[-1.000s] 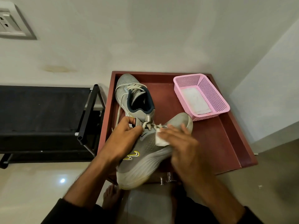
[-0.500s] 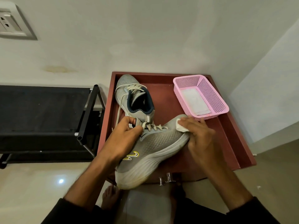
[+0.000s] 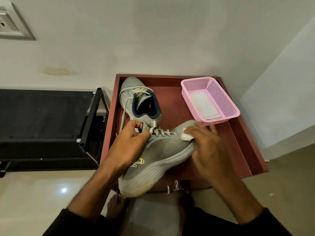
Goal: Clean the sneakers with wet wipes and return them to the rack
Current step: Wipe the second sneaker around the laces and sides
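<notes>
While wiping: toe of grey sneaker, centre frame, tilted over red worktop.
Left hand: fingers clamped on tongue.
Right hand: fingers pressing wet wipe.
Risk: sneaker possibly slipping; elbow nudging pink basket.
Rack: left.

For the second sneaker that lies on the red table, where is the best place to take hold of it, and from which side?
Probably the padded heel collar of the second sneaker, taken from above. It stands on its sole with its opening facing up and its heel towards the person, so fingers can hook inside the rim.
</notes>
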